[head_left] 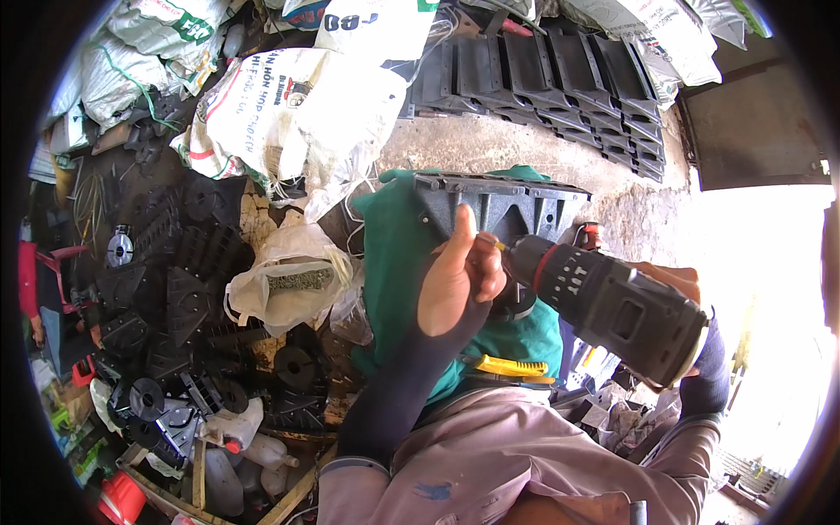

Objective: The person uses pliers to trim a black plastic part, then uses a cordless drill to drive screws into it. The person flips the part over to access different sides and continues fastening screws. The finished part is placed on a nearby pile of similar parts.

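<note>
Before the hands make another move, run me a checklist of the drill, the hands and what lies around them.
1. Drill held: ok, the right hand is around it, partly hidden behind its body.
2. Left hand clear of the bit: not ok, its fingers appear right beside the tip.
3. Small piece held at the tip: cannot tell, the fingers obscure it.
4. Black plastic part supported: ok, it seems to rest over the green cloth.
5. Yellow tool apart from the drill: ok, it lies near the lap.
6. White bag open: ok, small pieces show inside.
</note>
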`<state>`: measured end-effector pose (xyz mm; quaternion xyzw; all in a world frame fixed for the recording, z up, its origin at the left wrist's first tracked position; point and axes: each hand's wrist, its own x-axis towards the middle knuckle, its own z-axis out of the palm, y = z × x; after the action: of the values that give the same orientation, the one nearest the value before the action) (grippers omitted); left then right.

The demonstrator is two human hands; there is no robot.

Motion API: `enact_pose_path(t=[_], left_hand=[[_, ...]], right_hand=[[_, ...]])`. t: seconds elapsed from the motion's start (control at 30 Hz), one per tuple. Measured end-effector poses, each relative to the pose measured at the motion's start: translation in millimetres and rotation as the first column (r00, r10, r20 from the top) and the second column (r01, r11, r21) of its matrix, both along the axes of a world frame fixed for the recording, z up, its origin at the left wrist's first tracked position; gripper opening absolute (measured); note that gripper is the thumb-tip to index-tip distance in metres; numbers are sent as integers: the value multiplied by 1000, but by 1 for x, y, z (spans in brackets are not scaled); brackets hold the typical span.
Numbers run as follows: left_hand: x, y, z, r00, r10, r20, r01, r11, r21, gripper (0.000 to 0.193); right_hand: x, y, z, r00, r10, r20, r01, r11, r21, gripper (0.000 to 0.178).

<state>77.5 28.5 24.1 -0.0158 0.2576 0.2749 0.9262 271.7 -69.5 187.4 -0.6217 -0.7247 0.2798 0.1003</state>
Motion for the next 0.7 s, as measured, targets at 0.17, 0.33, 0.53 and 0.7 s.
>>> enact_pose_path(t=[0.17,0.33,0.53,0.7], left_hand=[[11,1,4,998,-14,-69,19,997,70,45],[1,-4,-3,994,84,-70,-60,955,291,39],[-21,12,-22,593,456,-664,89,782,616,30],[-29,44,-23,572,318,-756,439,660,609,48]], right_hand=[[-7,20,-7,999,19,-34,-19,1000,12,68],[-14,34,-7,994,93,61,-96,994,46,56],[-21,57,8,994,55,97,-51,998,-46,50],[-32,66,19,994,-10,111,31,980,-197,52]])
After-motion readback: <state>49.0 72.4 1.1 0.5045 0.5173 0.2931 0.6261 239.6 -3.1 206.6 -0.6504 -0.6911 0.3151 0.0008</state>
